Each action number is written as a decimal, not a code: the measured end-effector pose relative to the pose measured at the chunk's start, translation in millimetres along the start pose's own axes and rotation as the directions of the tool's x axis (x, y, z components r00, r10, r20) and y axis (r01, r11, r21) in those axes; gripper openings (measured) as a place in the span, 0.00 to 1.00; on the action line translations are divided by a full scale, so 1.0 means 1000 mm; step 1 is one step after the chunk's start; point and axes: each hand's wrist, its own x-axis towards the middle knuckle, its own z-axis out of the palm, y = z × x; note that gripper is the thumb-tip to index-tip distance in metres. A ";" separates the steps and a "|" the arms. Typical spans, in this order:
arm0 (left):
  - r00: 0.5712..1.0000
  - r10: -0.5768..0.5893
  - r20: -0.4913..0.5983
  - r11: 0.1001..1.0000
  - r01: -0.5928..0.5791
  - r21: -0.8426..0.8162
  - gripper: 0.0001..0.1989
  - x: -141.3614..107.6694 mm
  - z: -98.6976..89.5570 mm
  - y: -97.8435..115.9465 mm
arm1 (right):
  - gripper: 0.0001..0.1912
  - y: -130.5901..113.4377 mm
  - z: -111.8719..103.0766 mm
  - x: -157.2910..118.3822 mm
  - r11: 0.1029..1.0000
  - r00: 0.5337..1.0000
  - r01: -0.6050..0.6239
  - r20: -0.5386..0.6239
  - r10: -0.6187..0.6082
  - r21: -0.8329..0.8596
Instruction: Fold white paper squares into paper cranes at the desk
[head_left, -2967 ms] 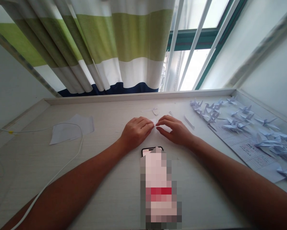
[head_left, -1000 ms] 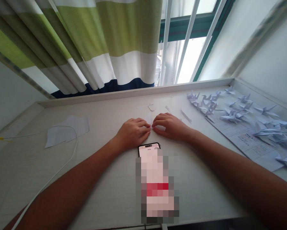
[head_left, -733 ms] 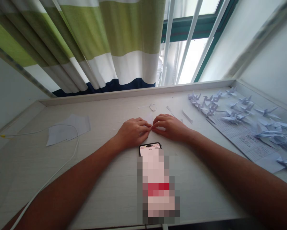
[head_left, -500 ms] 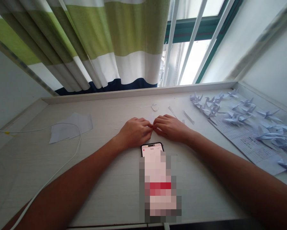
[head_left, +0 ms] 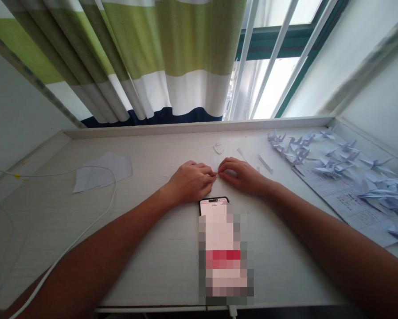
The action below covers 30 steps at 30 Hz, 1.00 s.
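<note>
My left hand [head_left: 194, 180] and my right hand [head_left: 240, 176] rest on the white desk [head_left: 159, 248], with their fingertips almost meeting. Between the fingertips shows a small pale piece of paper [head_left: 214, 163], mostly hidden by the fingers. Both hands have their fingers bent and pinched at this paper. Just below the hands lies a phone [head_left: 215, 206] with a lit screen, its lower part blurred out. Behind the hands are thin paper strips [head_left: 266, 163] and a curled scrap [head_left: 218, 149].
Several folded paper cranes [head_left: 333, 168] stand on printed sheets [head_left: 343, 201] at the right. White sheets [head_left: 102, 170] lie at the left under a white cable [head_left: 95, 221]. A curtain [head_left: 192, 48] and a barred window are behind the desk's raised rim [head_left: 199, 128].
The whole view has shifted slightly, so the desk items appear a little further right. My fingertips are slightly further apart, still at the small paper.
</note>
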 end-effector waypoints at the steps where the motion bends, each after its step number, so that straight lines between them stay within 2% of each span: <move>1: 1.000 -0.004 0.001 1.000 0.004 -0.006 0.14 0.000 0.000 0.000 | 0.07 -0.001 -0.001 -0.001 1.000 1.000 0.002 0.005 -0.002 0.011; 7: 1.000 -0.015 0.013 1.000 0.015 -0.010 0.15 0.001 0.000 0.001 | 0.07 -0.003 -0.002 -0.002 0.999 0.999 0.036 0.019 -0.036 -0.015; 18: 0.998 0.045 0.031 0.990 -0.049 0.129 0.16 0.004 -0.007 0.006 | 0.09 0.006 0.007 0.006 1.000 1.000 0.019 0.025 -0.018 -0.022; 30: 0.999 -0.002 0.038 0.999 0.001 0.041 0.15 0.003 -0.004 0.007 | 0.06 0.005 0.006 0.006 0.998 0.998 -0.044 -0.047 0.047 0.049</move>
